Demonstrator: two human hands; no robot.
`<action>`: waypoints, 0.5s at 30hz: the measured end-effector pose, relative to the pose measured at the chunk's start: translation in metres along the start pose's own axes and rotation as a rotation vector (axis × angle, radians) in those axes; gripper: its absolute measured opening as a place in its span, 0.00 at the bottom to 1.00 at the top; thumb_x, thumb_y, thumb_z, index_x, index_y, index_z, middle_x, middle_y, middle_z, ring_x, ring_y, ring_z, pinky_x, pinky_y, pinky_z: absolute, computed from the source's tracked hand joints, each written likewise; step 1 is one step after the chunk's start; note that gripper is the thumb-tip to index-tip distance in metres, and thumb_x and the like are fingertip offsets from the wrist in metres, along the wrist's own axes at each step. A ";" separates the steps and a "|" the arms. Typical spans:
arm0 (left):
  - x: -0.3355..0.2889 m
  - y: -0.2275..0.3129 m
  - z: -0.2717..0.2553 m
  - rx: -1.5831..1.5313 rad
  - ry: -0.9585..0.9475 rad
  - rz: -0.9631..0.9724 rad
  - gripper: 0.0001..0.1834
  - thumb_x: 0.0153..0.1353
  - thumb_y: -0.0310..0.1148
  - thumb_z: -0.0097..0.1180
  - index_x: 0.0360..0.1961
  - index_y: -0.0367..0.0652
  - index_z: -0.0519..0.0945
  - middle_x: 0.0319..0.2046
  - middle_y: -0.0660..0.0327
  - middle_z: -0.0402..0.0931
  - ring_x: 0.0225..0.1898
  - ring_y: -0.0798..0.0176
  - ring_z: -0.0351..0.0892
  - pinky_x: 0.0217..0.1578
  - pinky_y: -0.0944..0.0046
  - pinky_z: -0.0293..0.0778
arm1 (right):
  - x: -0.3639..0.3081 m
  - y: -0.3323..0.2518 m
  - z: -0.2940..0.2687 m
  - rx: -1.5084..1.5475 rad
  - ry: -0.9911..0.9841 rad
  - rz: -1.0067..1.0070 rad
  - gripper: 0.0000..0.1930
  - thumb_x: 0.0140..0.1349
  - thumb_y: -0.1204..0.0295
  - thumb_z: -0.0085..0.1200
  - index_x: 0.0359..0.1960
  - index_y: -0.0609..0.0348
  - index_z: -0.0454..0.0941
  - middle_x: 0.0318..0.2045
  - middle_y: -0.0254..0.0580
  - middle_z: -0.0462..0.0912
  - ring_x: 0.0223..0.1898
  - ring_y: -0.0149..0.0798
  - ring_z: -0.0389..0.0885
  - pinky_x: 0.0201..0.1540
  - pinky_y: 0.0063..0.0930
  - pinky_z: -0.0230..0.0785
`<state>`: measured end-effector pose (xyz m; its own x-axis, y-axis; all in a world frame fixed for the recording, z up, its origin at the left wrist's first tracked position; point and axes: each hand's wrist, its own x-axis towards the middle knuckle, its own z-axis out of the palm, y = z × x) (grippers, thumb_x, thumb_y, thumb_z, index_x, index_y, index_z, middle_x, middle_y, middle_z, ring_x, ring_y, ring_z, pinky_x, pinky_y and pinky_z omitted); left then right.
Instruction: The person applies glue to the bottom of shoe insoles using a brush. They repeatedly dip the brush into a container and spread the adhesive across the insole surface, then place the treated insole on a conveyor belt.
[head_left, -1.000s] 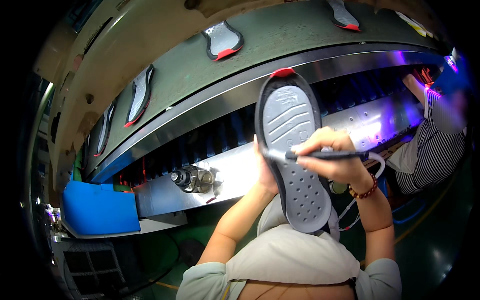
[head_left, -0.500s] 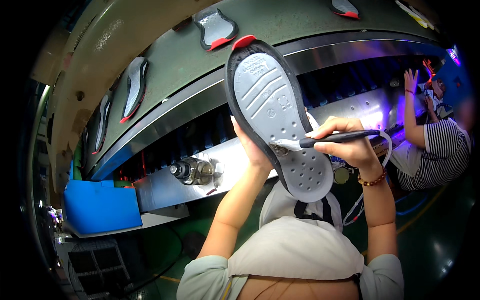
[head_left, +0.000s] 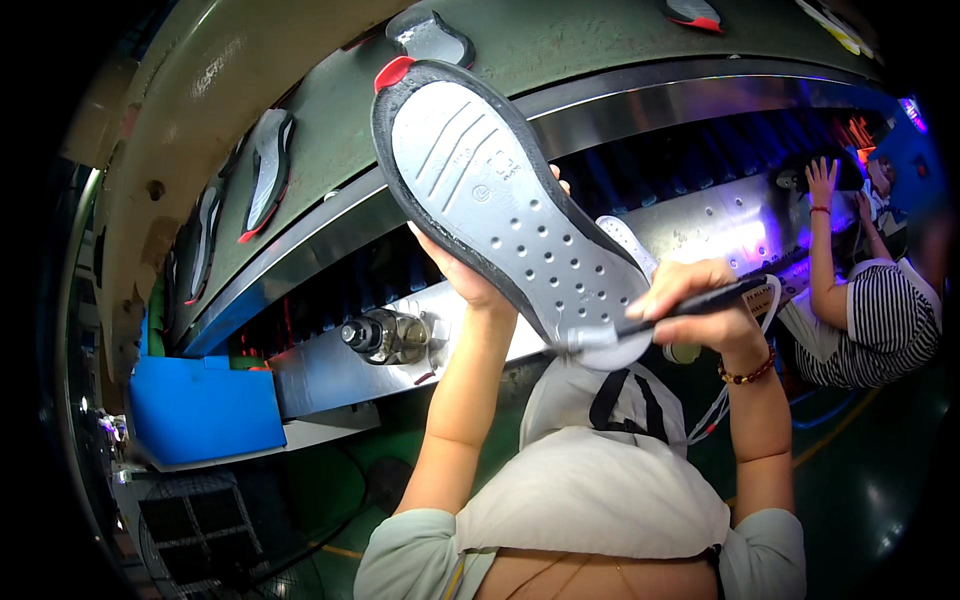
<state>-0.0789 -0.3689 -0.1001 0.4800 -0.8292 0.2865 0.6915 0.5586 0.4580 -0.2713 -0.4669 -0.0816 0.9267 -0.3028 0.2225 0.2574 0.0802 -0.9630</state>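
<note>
A shoe sole (head_left: 490, 190) with a grey inside, black rim and red toe tip slants in front of me, its inner face up. My left hand (head_left: 465, 275) grips it from beneath along the left edge, and fingertips show past its right edge. My right hand (head_left: 705, 305) is closed round the black handle of a brush (head_left: 715, 299). The pale brush end rests on the heel, partly smeared by motion. From the rear of the handle runs a white hose (head_left: 773, 300). A pale perforated piece (head_left: 625, 238) shows partly behind the sole.
More soles (head_left: 268, 170) lie on the green belt (head_left: 350, 130) behind a metal rail. A metal-and-clear cylindrical fitting (head_left: 390, 338) juts from the steel ledge, left of my left arm. A blue box (head_left: 205, 410) stands at left. At right, a person in a striped top (head_left: 870, 320) works.
The sole has moved left and tilted further, its toe swinging left. My right hand has brought the brush from the sole's middle down to the heel.
</note>
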 end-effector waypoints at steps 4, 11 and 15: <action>0.004 0.001 -0.001 0.012 0.009 0.031 0.46 0.49 0.68 0.28 0.59 0.41 0.49 0.51 0.35 0.55 0.48 0.38 0.62 0.49 0.48 0.61 | -0.004 0.007 -0.001 -0.202 0.007 -0.034 0.09 0.39 0.84 0.58 0.25 0.63 0.78 0.30 0.46 0.79 0.34 0.33 0.75 0.41 0.22 0.63; 0.009 0.007 -0.006 0.154 0.147 0.131 0.48 0.48 0.69 0.29 0.59 0.41 0.48 0.51 0.36 0.55 0.50 0.40 0.62 0.49 0.49 0.62 | -0.012 0.026 -0.007 0.139 0.164 0.066 0.08 0.42 0.83 0.56 0.27 0.64 0.77 0.30 0.46 0.78 0.32 0.32 0.74 0.38 0.21 0.66; -0.025 -0.011 -0.020 0.026 0.191 0.074 0.50 0.44 0.69 0.38 0.59 0.41 0.48 0.54 0.41 0.52 0.51 0.42 0.61 0.47 0.44 0.62 | -0.004 0.022 0.017 0.328 0.194 -0.014 0.08 0.44 0.84 0.55 0.29 0.65 0.76 0.31 0.47 0.78 0.35 0.34 0.76 0.40 0.21 0.67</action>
<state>-0.0877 -0.3541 -0.1290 0.6241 -0.7655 0.1565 0.6377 0.6148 0.4642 -0.2646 -0.4481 -0.1011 0.8615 -0.4778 0.1720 0.3729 0.3654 -0.8529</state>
